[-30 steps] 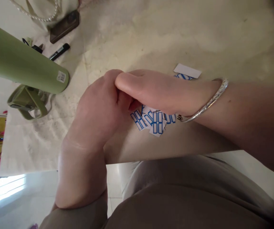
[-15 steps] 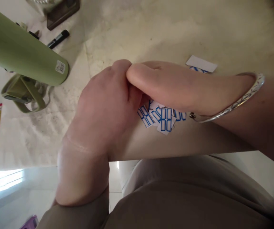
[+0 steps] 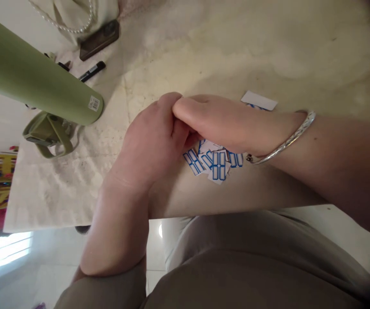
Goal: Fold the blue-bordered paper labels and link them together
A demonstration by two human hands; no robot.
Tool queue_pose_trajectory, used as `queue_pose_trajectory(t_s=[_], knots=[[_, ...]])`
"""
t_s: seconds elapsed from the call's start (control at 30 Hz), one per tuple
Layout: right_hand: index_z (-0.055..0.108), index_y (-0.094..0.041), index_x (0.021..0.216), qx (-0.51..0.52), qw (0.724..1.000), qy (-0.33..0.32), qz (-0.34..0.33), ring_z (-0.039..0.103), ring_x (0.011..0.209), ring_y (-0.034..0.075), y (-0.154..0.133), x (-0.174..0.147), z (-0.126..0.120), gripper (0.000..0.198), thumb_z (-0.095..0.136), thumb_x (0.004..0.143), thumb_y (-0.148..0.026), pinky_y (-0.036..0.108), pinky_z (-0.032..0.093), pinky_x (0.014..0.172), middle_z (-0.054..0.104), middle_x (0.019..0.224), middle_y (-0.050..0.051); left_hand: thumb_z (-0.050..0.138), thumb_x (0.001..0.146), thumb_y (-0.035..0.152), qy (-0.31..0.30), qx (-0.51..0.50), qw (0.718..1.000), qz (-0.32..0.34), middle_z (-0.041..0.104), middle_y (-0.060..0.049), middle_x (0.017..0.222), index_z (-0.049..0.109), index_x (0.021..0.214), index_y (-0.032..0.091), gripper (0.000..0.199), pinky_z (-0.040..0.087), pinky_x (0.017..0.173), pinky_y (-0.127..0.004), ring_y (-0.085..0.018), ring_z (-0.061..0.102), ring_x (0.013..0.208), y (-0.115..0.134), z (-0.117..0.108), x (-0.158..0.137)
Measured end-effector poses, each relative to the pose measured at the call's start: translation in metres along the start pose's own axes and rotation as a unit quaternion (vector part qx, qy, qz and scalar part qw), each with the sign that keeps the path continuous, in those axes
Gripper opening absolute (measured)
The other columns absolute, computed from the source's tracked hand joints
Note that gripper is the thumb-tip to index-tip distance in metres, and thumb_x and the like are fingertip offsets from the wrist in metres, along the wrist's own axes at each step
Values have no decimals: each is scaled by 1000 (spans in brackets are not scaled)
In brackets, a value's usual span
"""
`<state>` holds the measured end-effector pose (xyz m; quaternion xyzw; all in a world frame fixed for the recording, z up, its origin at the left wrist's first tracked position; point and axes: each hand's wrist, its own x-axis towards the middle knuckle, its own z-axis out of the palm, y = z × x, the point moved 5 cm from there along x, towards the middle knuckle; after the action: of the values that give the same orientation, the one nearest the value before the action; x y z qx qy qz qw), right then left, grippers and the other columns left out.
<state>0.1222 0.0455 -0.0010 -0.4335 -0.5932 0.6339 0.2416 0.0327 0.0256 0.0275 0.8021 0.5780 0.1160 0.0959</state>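
My left hand [image 3: 154, 143] and my right hand [image 3: 215, 118] are pressed together over the table. The right thumb rests against the left hand's knuckles. Both hands look closed, with curled fingers mostly hidden between them, so I cannot make out what they hold. A silver bangle [image 3: 292, 139] circles my right wrist. Just below my right hand lies a loose pile of small white paper slips [image 3: 219, 165] printed with blue double-box outlines. Behind my right wrist is another white slip [image 3: 259, 101], with blue print showing under its edge.
A tall green bottle [image 3: 43, 77] stands at the left, beside a green bottle lid [image 3: 48, 133] with a loop. Farther back are a black marker [image 3: 92, 71], a dark phone [image 3: 99, 39] and a pale bag with a pearl strap [image 3: 75, 30]. The table's near edge [image 3: 178, 214] runs before my lap.
The view has shifted, so the bottle, phone and bag show farther right and lower. My hands stay pressed together, and the slips lie as before.
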Motion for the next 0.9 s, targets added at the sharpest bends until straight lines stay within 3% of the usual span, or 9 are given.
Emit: queue_pose_trajectory(t_s=[0.1, 0.23, 0.57, 0.73, 0.9], knots=[[48, -18, 55, -57, 998, 11, -33, 52, 53, 11, -2, 0, -2, 30, 36, 81, -26, 22, 34, 41, 56, 55, 0, 38, 89, 34, 4, -13, 1000, -5, 66, -1, 92, 57, 100, 31, 23, 44, 69, -37, -24, 60, 89, -4, 1, 0], [48, -18, 56, -60, 996, 8, -57, 54, 54, 10, -1, 3, -2, 31, 34, 81, -28, 21, 35, 40, 56, 54, -1, 40, 88, 36, 14, -48, 999, -15, 68, 1, 91, 59, 98, 33, 22, 46, 71, -37, -23, 61, 93, -8, 2, 0], [46, -19, 59, -27, 998, -4, -64, 57, 57, 13, 3, 4, 0, 26, 32, 79, -28, 23, 39, 42, 56, 57, 1, 40, 86, 32, 2, -27, 1000, -14, 67, 0, 96, 58, 99, 32, 21, 45, 71, -38, -24, 61, 92, -6, 3, 2], [45, -18, 58, -65, 996, 2, -68, 55, 58, 12, 1, 2, -2, 28, 32, 80, -30, 23, 35, 42, 56, 58, 1, 41, 87, 37, 11, -64, 998, -19, 69, 1, 91, 59, 99, 34, 22, 47, 73, -37, -24, 61, 97, -8, 2, 1], [47, -18, 57, -77, 995, 7, -60, 55, 57, 11, 3, 6, -1, 30, 33, 82, -30, 21, 35, 43, 56, 56, -1, 37, 89, 37, 6, -35, 999, -19, 68, 0, 96, 58, 102, 33, 25, 47, 76, -37, -24, 59, 100, -6, 1, 0]])
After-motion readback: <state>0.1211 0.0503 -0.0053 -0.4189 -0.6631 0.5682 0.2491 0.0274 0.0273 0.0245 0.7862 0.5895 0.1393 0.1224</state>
